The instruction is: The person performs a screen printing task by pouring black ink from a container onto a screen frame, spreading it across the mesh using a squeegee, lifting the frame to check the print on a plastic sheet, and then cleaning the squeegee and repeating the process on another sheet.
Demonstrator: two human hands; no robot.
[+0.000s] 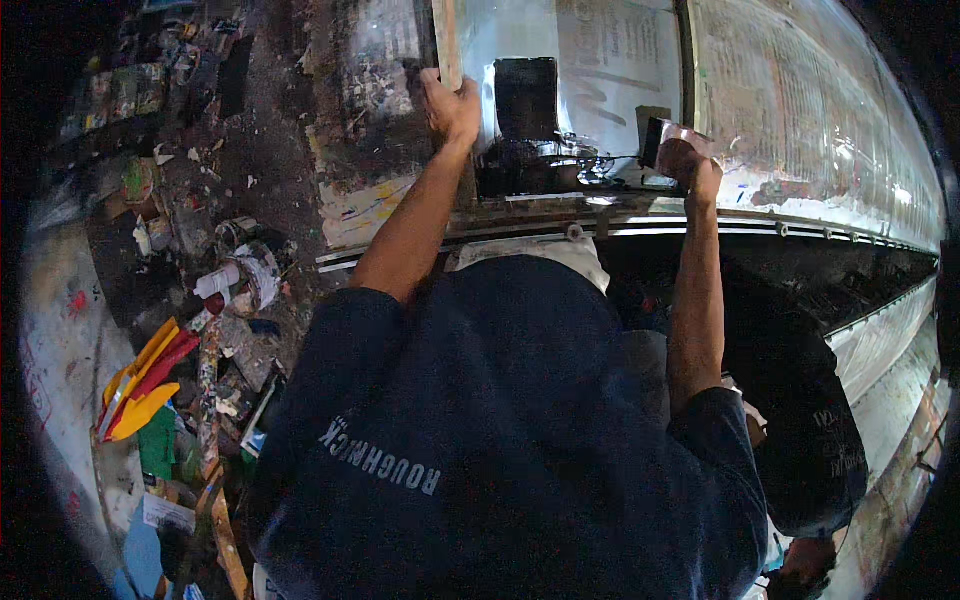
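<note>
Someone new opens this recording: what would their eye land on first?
Probably the glossy black puddle at the near end of the pale panel, between the two hands. The left hand grips the panel's wooden edge; the right hand holds a small brown-and-black object. At lower left, yellow and red pieces stand out brightly.

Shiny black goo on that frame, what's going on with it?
A person's left hand grips the frame's wooden bar. Their right hand holds what looks like a boxy tub beside the wet black goo, which may be ink. The goo lies pooled along the near end of the pale panel.
</note>
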